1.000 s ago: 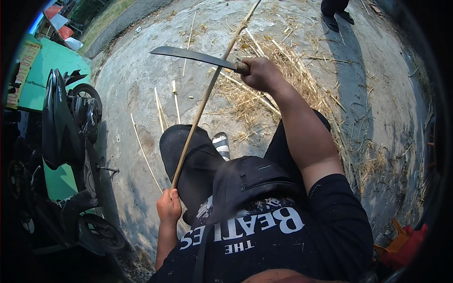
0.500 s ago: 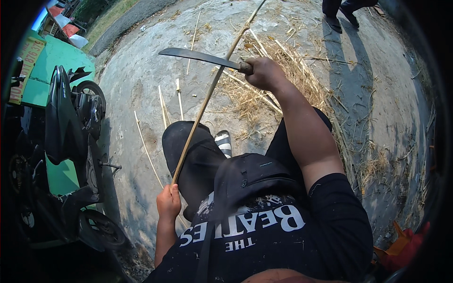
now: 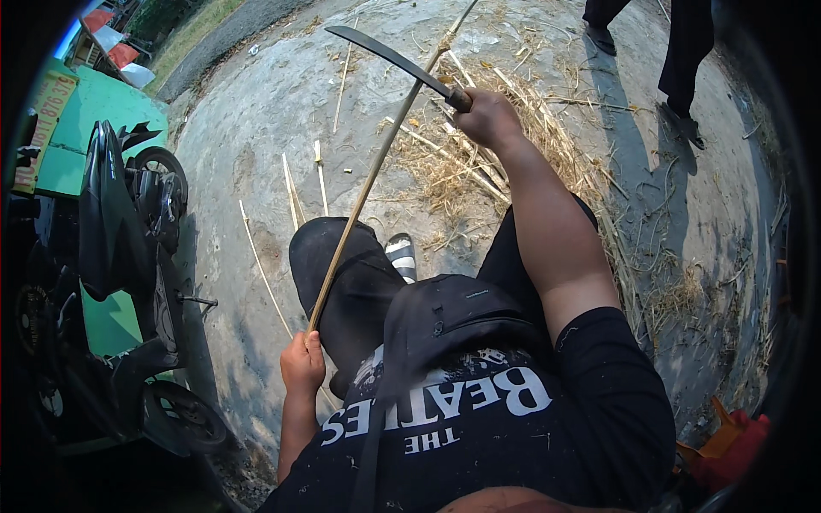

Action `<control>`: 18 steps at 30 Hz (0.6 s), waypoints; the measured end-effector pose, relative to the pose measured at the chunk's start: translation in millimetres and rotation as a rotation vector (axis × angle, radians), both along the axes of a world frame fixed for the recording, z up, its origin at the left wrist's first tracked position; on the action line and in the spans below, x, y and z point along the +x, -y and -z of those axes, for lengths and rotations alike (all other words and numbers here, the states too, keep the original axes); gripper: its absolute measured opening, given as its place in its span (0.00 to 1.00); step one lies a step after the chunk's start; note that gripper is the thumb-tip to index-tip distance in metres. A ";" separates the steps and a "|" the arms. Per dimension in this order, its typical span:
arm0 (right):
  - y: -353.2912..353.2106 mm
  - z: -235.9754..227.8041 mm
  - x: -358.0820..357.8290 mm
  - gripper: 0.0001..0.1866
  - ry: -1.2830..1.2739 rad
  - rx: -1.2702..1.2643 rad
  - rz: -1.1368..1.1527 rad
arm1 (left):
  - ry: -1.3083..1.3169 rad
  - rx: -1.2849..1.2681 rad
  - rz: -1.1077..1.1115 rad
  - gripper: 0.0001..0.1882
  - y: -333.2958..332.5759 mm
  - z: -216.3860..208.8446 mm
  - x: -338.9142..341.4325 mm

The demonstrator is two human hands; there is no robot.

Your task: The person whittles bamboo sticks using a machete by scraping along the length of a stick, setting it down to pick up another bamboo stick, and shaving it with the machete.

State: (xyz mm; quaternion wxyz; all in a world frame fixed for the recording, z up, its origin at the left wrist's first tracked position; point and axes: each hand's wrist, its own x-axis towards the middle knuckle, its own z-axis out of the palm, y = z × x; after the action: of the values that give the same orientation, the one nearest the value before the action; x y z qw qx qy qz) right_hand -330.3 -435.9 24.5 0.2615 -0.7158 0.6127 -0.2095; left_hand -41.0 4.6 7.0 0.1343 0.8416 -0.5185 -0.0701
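Observation:
A long, thin bamboo strip (image 3: 366,190) slants from my left hand (image 3: 303,363) up past my knee to the top edge. My left fingers are closed round its near end. In my right hand (image 3: 491,120) is a machete (image 3: 386,54) with a dark curved blade and a short wooden handle. The blade crosses the strip well beyond my knee, its tip pointing to the far left. Whether the edge touches the strip, I cannot tell.
Dry shavings and split bamboo (image 3: 466,167) litter the concrete ahead. A few thin strips (image 3: 261,256) lie to the left. A parked black motorbike (image 3: 120,222) stands at the left. Another person's legs (image 3: 682,64) show at the far right, and a red-orange bag (image 3: 731,449) lies near right.
My right hand has come slightly nearer and to the right with the machete, whose blade now tilts more steeply. The other person has stepped to the right. My left hand has barely moved.

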 end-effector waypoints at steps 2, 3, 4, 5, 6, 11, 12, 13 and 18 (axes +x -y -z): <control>-11.5 -4.4 8.3 0.11 0.034 -0.171 -0.284 | -0.047 0.004 -0.016 0.21 1.2 -0.1 -1.4; -17.7 -1.7 14.1 0.09 -0.018 -0.256 -0.393 | -0.061 -0.012 -0.008 0.21 0.3 1.0 -1.7; -22.5 4.1 20.7 0.07 -0.068 -0.344 -0.504 | -0.074 -0.030 -0.002 0.21 -0.6 2.4 -1.8; -28.1 9.4 27.8 0.04 -0.028 -0.519 -0.593 | -0.075 -0.028 -0.007 0.21 -0.7 3.8 -1.6; -28.4 12.2 28.0 0.03 -0.026 -0.552 -0.696 | -0.058 -0.037 0.006 0.21 0.6 5.2 -1.0; 11.2 22.5 10.4 0.12 0.080 0.062 -0.258 | 0.026 -0.057 -0.023 0.21 0.9 9.9 -0.8; 16.7 23.3 5.8 0.13 0.109 0.140 -0.178 | 0.027 -0.060 -0.026 0.21 0.9 7.9 -3.4; 13.0 19.3 9.9 0.13 0.109 0.140 -0.183 | 0.065 -0.041 -0.015 0.21 -1.7 5.8 -3.6; -50.7 -6.9 39.9 0.12 -0.177 -0.139 -0.615 | 0.081 0.013 -0.027 0.22 -2.6 -1.3 -11.4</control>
State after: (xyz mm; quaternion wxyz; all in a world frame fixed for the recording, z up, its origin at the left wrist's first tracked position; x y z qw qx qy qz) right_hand -290.4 -385.2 31.4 0.2087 -0.8988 0.3724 -0.0990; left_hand -52.4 7.2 8.4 0.1087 0.8514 -0.5117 -0.0375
